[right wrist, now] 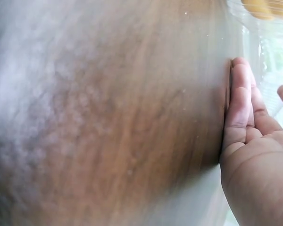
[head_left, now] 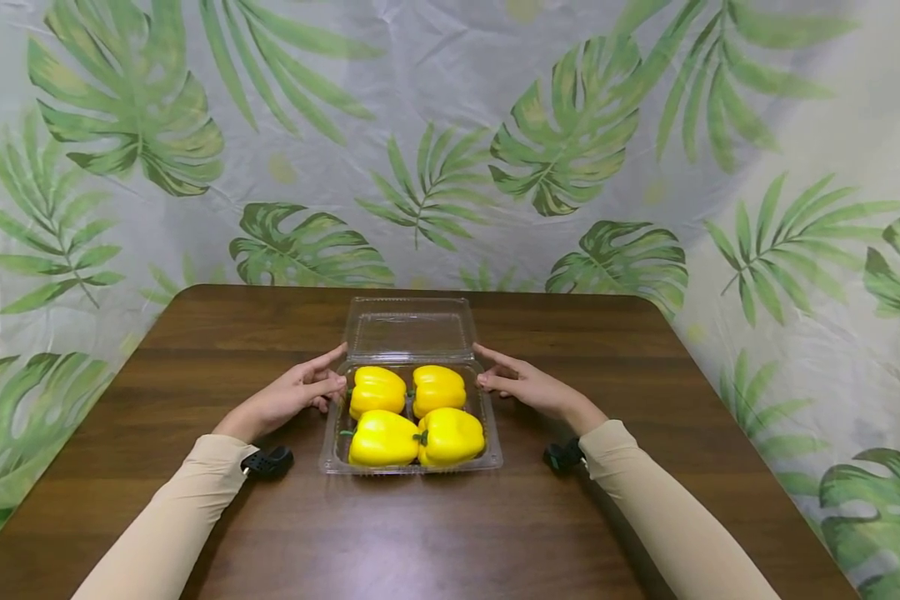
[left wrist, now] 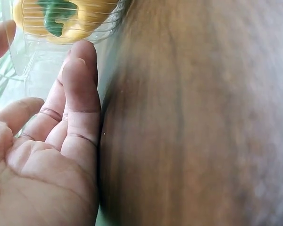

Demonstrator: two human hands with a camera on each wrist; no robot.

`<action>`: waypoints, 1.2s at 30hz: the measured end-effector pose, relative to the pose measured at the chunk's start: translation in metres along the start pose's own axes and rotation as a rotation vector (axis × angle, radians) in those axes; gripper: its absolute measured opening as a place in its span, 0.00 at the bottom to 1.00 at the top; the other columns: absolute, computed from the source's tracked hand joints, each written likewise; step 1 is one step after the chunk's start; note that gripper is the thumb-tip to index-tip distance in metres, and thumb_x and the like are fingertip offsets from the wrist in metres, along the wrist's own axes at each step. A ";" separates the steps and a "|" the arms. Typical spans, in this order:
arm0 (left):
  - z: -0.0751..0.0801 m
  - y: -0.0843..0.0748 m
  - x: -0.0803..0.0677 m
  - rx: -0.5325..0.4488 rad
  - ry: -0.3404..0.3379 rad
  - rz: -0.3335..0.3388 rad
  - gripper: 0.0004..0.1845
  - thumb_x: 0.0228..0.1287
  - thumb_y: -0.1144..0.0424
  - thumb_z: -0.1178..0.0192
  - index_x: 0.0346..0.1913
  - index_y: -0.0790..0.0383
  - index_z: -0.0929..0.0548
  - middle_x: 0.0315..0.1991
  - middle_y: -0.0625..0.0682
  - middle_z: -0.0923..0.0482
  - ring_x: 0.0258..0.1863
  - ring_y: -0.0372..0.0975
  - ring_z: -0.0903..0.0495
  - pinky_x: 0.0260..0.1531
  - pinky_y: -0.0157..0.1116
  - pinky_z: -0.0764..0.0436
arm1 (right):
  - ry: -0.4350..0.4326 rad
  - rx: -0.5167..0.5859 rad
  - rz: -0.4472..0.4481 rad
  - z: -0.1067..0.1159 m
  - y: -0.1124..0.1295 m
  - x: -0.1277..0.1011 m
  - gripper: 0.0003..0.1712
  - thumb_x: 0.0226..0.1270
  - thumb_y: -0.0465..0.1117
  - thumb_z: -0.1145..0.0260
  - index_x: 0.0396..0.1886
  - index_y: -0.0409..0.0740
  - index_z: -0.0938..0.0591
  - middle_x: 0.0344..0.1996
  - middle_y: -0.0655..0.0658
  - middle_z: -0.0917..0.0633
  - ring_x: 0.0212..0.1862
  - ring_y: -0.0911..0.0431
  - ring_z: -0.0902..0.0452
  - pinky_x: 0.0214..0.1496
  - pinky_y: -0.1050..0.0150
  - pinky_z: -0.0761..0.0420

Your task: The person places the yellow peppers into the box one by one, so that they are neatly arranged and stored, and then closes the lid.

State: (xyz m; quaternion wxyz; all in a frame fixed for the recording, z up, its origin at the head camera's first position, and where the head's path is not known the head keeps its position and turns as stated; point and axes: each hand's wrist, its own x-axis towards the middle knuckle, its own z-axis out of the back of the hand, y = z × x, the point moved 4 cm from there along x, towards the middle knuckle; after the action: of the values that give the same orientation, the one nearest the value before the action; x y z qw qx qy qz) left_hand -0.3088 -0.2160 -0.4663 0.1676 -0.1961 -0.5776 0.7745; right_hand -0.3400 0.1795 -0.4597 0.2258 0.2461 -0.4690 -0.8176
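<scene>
left hand (head_left: 300, 393): open, fingers touching box (head_left: 411, 463) left wall, steadying | right hand (head_left: 521, 385): open, touching right wall | lid (head_left: 409, 327) open, four peppers (head_left: 416, 414) inside | desk (head_left: 420, 533)

Four yellow peppers (head_left: 416, 414); one clear container (head_left: 408, 333); two hands (head_left: 292, 396)

Two arms enter from the bottom edge, both in snug, plain beige long sleeves, w/ no print or logo; left sleeve (head_left: 167, 521), right sleeve (head_left: 663, 512). Cuffs end at the wrists. Both hands bare: left hand (head_left: 291, 397), right hand (head_left: 531, 385); no rings, gloves or watch visible. A small black device sits under each wrist by the cuff: left wrist device (head_left: 268, 461), right wrist device (head_left: 563, 456). Wrist views show palm creases and finger joints up close, approx. half of each hand.
</scene>
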 end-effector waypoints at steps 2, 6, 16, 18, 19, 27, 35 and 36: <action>0.000 0.000 -0.001 -0.005 0.002 -0.008 0.41 0.85 0.58 0.45 0.89 0.57 0.55 0.45 0.53 0.18 0.42 0.35 0.18 0.42 0.32 0.17 | 0.005 -0.003 0.002 0.000 0.000 0.001 0.41 0.87 0.53 0.43 0.90 0.61 0.49 0.66 0.37 0.18 0.68 0.46 0.19 0.72 0.46 0.24; -0.001 -0.001 -0.003 -0.009 0.008 -0.013 0.42 0.85 0.58 0.45 0.89 0.56 0.56 0.44 0.54 0.18 0.39 0.35 0.19 0.38 0.32 0.20 | 0.015 -0.009 0.000 0.000 0.000 0.000 0.41 0.87 0.53 0.43 0.90 0.61 0.50 0.67 0.37 0.17 0.68 0.45 0.20 0.71 0.45 0.24; 0.002 -0.004 0.001 -0.036 -0.018 -0.049 0.42 0.84 0.62 0.43 0.89 0.56 0.55 0.42 0.52 0.16 0.35 0.36 0.18 0.29 0.31 0.22 | 0.005 0.009 -0.005 0.006 0.005 0.000 0.42 0.87 0.49 0.43 0.91 0.60 0.51 0.67 0.35 0.18 0.63 0.48 0.18 0.60 0.58 0.20; 0.003 -0.005 0.002 -0.050 -0.029 -0.061 0.42 0.84 0.62 0.43 0.89 0.57 0.55 0.41 0.51 0.16 0.34 0.36 0.19 0.28 0.30 0.22 | -0.002 0.008 -0.004 0.007 0.007 0.001 0.43 0.87 0.49 0.42 0.91 0.59 0.52 0.67 0.34 0.18 0.62 0.47 0.18 0.59 0.58 0.19; 0.004 -0.006 0.003 -0.054 -0.030 -0.067 0.42 0.84 0.63 0.44 0.89 0.57 0.55 0.41 0.52 0.16 0.34 0.36 0.20 0.28 0.30 0.23 | -0.010 0.011 -0.009 0.008 0.008 0.001 0.43 0.87 0.48 0.42 0.91 0.61 0.51 0.67 0.34 0.18 0.62 0.47 0.17 0.58 0.59 0.19; 0.007 -0.014 0.006 -0.036 -0.036 -0.075 0.45 0.83 0.62 0.42 0.89 0.42 0.57 0.44 0.55 0.16 0.37 0.37 0.20 0.29 0.31 0.22 | -0.059 0.007 0.034 0.015 0.016 0.003 0.46 0.85 0.47 0.38 0.90 0.62 0.52 0.64 0.32 0.17 0.59 0.45 0.18 0.53 0.57 0.17; 0.014 -0.027 0.006 0.001 -0.076 -0.096 0.46 0.83 0.61 0.42 0.89 0.37 0.59 0.63 0.70 0.22 0.49 0.36 0.15 0.40 0.38 0.16 | -0.085 -0.047 0.042 0.021 0.030 0.004 0.46 0.84 0.49 0.37 0.90 0.68 0.52 0.68 0.35 0.20 0.67 0.43 0.23 0.60 0.47 0.16; 0.014 -0.029 0.006 0.004 -0.077 -0.100 0.45 0.84 0.61 0.42 0.89 0.37 0.59 0.65 0.72 0.24 0.51 0.36 0.15 0.41 0.38 0.16 | -0.087 -0.055 0.048 0.022 0.032 0.004 0.47 0.84 0.49 0.37 0.90 0.68 0.52 0.68 0.35 0.21 0.68 0.42 0.23 0.60 0.45 0.16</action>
State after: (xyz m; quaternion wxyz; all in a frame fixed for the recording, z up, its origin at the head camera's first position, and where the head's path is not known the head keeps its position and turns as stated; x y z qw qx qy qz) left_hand -0.3203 -0.2170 -0.4358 0.1843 -0.1365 -0.5911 0.7733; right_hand -0.3516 0.1768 -0.4227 0.2313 0.1926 -0.4615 -0.8345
